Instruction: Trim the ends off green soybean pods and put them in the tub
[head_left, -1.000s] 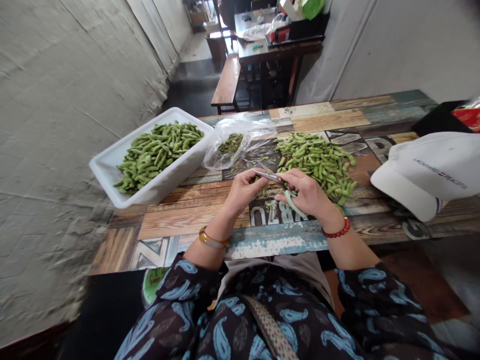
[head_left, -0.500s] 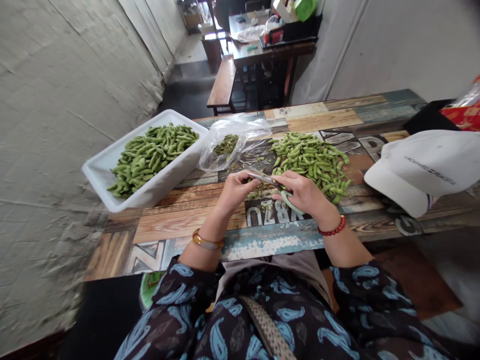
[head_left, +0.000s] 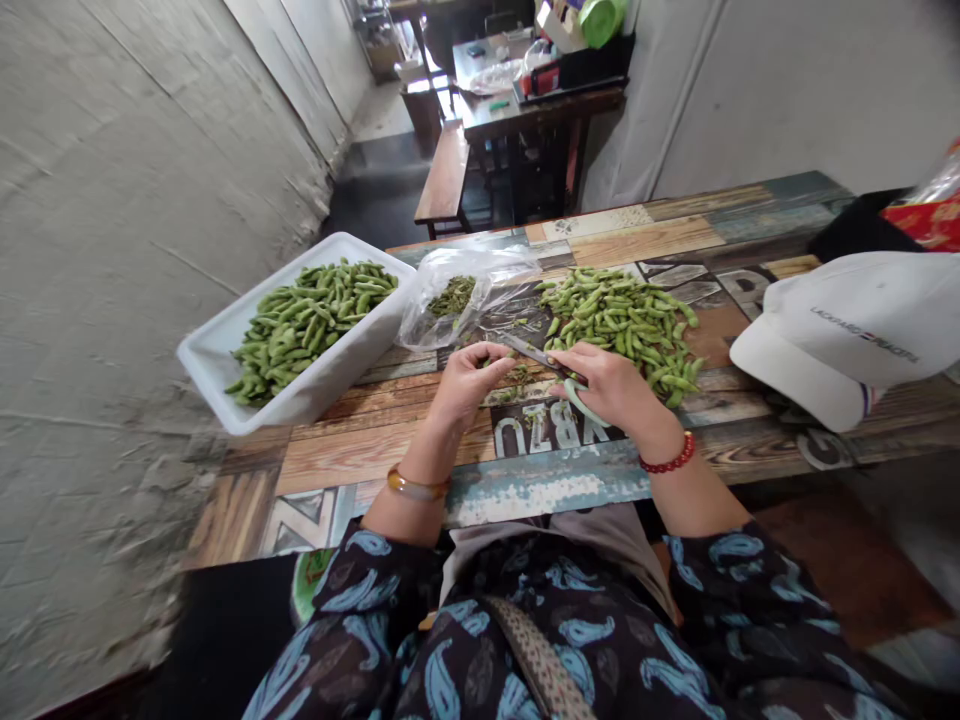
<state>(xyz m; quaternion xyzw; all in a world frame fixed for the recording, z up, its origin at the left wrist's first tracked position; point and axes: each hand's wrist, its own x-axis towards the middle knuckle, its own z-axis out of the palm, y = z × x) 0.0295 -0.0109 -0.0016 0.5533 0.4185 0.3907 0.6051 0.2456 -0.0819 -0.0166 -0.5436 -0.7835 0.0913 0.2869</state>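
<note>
My right hand (head_left: 611, 385) is closed around a pair of scissors (head_left: 531, 352) with pale green handles, the blades pointing left toward my other hand. Between the thumb and fingers of my left hand (head_left: 472, 378) is an edamame pod, mostly hidden, with only a bit of green showing. Just beyond my right hand lies a loose heap of edamame pods (head_left: 619, 315). Small green trimmings (head_left: 517, 378) are scattered on the table under the blades. Behind my left hand, a clear plastic bag (head_left: 427, 318) holds more dark green trimmings (head_left: 452, 296).
A white tub (head_left: 196, 355) of edamame pods stands at the left of the patterned wooden table (head_left: 322, 450), near the wall. On the right is a white cap (head_left: 847, 335), with a red package (head_left: 926, 222) behind it. A bench (head_left: 444, 178) and another table (head_left: 517, 118) stand farther off.
The scissor blades have drawn slightly away from my left fingers, which have shifted a little left. The view has tilted slightly; the heap and tub look the same.
</note>
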